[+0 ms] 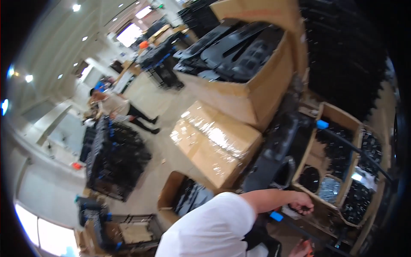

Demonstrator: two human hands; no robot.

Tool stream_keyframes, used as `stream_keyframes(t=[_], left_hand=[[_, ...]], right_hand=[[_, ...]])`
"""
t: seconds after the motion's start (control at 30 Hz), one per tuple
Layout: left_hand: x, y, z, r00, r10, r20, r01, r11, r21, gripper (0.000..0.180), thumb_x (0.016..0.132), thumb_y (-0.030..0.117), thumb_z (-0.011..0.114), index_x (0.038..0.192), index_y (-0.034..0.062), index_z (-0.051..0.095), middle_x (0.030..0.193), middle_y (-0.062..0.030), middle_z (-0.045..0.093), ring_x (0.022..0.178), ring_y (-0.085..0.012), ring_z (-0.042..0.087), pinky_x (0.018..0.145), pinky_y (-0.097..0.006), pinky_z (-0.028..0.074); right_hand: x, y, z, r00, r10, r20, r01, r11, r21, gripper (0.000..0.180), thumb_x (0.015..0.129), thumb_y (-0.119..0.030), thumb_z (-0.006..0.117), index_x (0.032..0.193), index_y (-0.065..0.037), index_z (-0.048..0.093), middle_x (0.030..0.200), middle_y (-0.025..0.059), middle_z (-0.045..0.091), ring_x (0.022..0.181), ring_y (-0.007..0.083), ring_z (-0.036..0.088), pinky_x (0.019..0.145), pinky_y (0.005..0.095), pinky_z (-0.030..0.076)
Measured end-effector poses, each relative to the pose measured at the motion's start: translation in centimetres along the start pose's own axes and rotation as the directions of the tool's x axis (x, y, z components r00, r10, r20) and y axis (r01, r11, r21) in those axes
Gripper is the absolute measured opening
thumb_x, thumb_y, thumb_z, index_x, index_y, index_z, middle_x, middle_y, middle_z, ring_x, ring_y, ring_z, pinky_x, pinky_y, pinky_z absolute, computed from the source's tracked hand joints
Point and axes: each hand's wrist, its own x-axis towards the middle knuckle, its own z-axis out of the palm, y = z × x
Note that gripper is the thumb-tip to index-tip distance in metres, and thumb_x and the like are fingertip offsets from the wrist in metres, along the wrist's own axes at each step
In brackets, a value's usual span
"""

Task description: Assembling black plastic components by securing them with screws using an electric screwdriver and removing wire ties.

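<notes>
My left arm in a white sleeve reaches across the lower middle, and my left hand [302,203] is closed with curled fingers. Something small and dark shows at its fingers, too blurred to name. It is just beside the near edge of a divided cardboard box [317,200] holding small black parts [309,179] and a clear plastic bag of small pieces [329,188]. Lower down, my right hand [301,248] is partly cut off by the bottom edge. Its fingers are bent around an orange and dark object [310,247] whose kind I cannot make out.
Dark bars with blue ends [276,216] cross near the boxes. A closed, taped carton [216,143] and a large open carton of black plastic panels [248,51] stand beyond. A smaller open carton [169,192] holds dark parts. Another person [113,105] stands by stacked black parts [117,158].
</notes>
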Motion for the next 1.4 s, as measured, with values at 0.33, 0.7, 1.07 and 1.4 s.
stream_keyframes(t=[0.33,0.7,1.07,1.4], left_hand=[[-7.2,2.1,5.6,0.886,0.32,-0.335,-0.357,0.933,-0.054,0.025,0.105,0.025,0.067,0.121,0.0065,0.067,0.094,0.001,0.066,0.08,-0.01,0.061,0.065,-0.023,0.05],[-15.8,2.0,10.6,0.688,0.448,-0.571,-0.632,0.757,-0.166,0.023,0.107,0.033,0.062,0.105,0.011,0.065,0.083,0.0052,0.06,0.07,-0.0077,0.053,0.057,-0.023,0.039],[-24.1,-0.1,7.3,0.601,0.426,-0.676,-0.778,0.504,-0.375,0.022,0.108,0.032,0.06,0.107,0.0111,0.066,0.082,0.0047,0.061,0.07,-0.0097,0.056,0.06,-0.024,0.046],[-27.4,-0.4,2.5,0.733,0.404,-0.548,-0.68,0.399,-0.616,0.025,0.107,0.036,0.062,0.109,0.012,0.068,0.082,0.0057,0.063,0.07,-0.0095,0.057,0.06,-0.024,0.047]], right_hand=[[-21.0,-11.2,20.3,0.821,0.002,0.57,0.514,0.431,-0.742,0.064,0.105,-0.028,0.065,0.155,0.0,0.036,0.152,0.0157,0.056,0.139,0.0247,0.053,0.13,0.036,0.017],[-16.4,-6.4,35.6,0.453,-0.268,0.85,0.827,0.482,-0.289,0.06,0.084,-0.005,0.078,0.137,0.002,0.05,0.127,0.0168,0.068,0.114,0.025,0.065,0.108,0.0416,0.048],[-18.3,2.0,41.8,0.372,-0.033,0.928,0.777,0.557,-0.292,0.058,0.086,-0.006,0.081,0.134,-0.004,0.049,0.126,0.0195,0.069,0.115,0.0245,0.067,0.105,0.0402,0.052],[-21.3,7.0,47.1,0.366,0.007,0.931,0.863,0.372,-0.342,0.044,0.086,-0.002,0.078,0.125,-0.001,0.06,0.122,0.0129,0.068,0.114,0.0218,0.066,0.104,0.0391,0.052]])
